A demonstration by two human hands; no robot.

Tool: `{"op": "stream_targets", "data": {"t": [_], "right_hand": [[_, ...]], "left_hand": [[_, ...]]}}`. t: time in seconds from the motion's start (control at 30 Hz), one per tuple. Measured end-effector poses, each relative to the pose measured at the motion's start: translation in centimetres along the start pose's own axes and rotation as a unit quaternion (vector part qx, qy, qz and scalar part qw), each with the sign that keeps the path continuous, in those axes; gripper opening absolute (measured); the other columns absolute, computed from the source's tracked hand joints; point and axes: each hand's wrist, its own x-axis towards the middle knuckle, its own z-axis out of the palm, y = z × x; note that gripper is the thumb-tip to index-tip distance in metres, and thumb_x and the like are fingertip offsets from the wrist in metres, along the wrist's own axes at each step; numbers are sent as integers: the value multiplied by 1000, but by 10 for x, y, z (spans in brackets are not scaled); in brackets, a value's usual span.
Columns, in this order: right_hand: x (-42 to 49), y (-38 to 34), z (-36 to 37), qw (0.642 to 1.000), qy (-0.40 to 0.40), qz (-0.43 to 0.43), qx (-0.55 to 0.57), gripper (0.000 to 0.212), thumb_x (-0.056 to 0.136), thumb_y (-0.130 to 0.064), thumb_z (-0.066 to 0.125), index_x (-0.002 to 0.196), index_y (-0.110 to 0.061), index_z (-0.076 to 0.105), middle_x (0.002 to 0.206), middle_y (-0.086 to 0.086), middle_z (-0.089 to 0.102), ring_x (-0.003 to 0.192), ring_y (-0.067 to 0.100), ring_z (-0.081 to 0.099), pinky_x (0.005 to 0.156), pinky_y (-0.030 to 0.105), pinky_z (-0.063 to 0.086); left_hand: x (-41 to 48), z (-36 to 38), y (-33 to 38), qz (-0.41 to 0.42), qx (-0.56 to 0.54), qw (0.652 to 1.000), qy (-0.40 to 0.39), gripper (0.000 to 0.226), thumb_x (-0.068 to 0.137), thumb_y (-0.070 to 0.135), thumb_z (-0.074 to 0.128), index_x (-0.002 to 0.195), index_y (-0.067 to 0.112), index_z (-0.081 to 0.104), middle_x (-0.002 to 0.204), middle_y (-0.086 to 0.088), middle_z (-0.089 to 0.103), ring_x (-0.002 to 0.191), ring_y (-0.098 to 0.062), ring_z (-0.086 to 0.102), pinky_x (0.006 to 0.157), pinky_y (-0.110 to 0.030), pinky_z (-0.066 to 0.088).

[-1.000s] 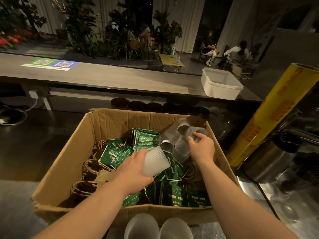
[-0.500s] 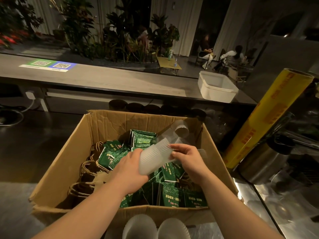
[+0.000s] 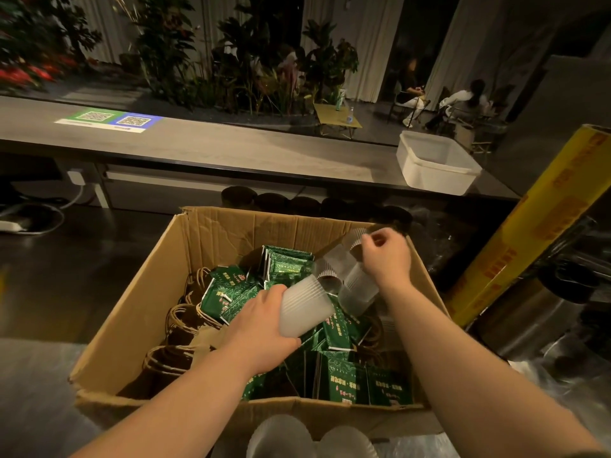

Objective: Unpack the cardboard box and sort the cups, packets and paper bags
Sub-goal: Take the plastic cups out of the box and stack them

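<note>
The left hand (image 3: pixel 261 328) grips a cup stack (image 3: pixel 305 307) inside the box (image 3: pixel 132 328), while the right hand (image 3: pixel 385 256), just beyond on the right, pinches another cup (image 3: pixel 358 289) tilted toward it.

Right grip (image 3: pixel 385 256) has left the stack (image 3: pixel 304 309) — now pinching a cup (image 3: pixel 355 234) at the box's (image 3: pixel 264 223) far corner

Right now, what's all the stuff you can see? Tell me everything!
cardboard box: one, brown, centre
packets: many, green, inside box
paper bags: several, brown, box's left side
loose cups: few, clear, box's far right corner
cup stack: one, frosted, in left hand
near cups: two showing, whitish, before box
tub: one, white, counter behind
roll: one, yellow, leaning right
pot: one, steel, right of box
left hand: grips cup stack
right hand: pinches a loose cup
</note>
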Motion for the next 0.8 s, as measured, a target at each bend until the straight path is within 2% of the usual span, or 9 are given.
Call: {"op": "stream_targets", "data": {"t": [0.07, 0.13, 0.23, 0.37, 0.43, 0.5, 0.57, 0.7, 0.8], "right_hand": [[22, 4, 3, 998, 40, 52, -12, 41, 94, -43, 69, 123, -16, 58, 120, 3, 54, 100, 20, 59, 89, 37, 56], [38, 6, 8, 994, 2, 100, -37, 65, 89, -51, 73, 137, -14, 48, 131, 8, 50, 113, 28, 58, 96, 45, 56], [48, 6, 13, 989, -44, 135, -34, 80, 86, -45, 79, 147, -12, 37, 142, 15, 49, 126, 36, 55, 101, 48, 51], [52, 11, 16, 990, -51, 133, 8, 68, 91, -22, 76, 146, -16, 37, 141, 15, 51, 123, 35, 56, 94, 44, 52], [49, 11, 13, 991, -9, 125, 40, 66, 93, -22, 71, 148, -25, 36, 144, 12, 45, 118, 32, 55, 84, 38, 51], [41, 10, 7, 990, 46, 109, 80, 67, 93, -26, 68, 150, -36, 36, 147, 7, 38, 119, 29, 50, 86, 38, 51], [26, 9, 0, 986, 52, 82, 135, 63, 91, -26, 68, 146, -42, 40, 143, 3, 38, 117, 24, 49, 91, 41, 53], [-16, 12, -8, 968, -80, 65, 229, 53, 87, -14, 75, 128, -24, 42, 128, 5, 56, 113, 25, 61, 95, 48, 57], [-43, 15, -14, 966, -181, 46, 180, 42, 86, -14, 78, 116, -13, 48, 122, 12, 60, 106, 29, 65, 93, 52, 58]], "left_hand": [[0, 0, 0, 0, 0, 1000, -2, 82, 78, 49, 78, 141, 35, 27, 127, 9, 42, 111, -14, 44, 93, -37, 46], [0, -1, 0, 1, -3, 1000, -3, 83, 77, 47, 79, 141, 34, 27, 128, 9, 42, 111, -14, 45, 94, -38, 47], [1, -1, 1, 5, -6, 1000, -8, 81, 77, 43, 78, 140, 34, 28, 125, 9, 42, 110, -15, 45, 93, -39, 48], [3, 0, -2, 3, -3, 1000, -7, 80, 77, 43, 77, 140, 35, 28, 126, 8, 42, 111, -16, 46, 94, -41, 48], [3, 1, -2, -1, -3, 1000, -8, 81, 77, 46, 78, 140, 36, 27, 127, 9, 42, 111, -15, 45, 93, -41, 48], [3, 0, -2, -1, -1, 1000, 0, 82, 77, 47, 79, 140, 35, 28, 127, 9, 43, 110, -15, 45, 91, -40, 47], [3, 0, 0, 3, 2, 1000, -1, 80, 78, 46, 79, 139, 35, 29, 126, 8, 43, 108, -15, 45, 89, -39, 46], [2, 0, 1, 4, -4, 1000, 6, 77, 77, 46, 79, 136, 34, 31, 126, 7, 44, 106, -16, 46, 84, -38, 44], [2, 0, 1, -4, -6, 1000, 10, 78, 77, 46, 80, 138, 33, 31, 125, 6, 44, 104, -16, 45, 81, -35, 38]]}}
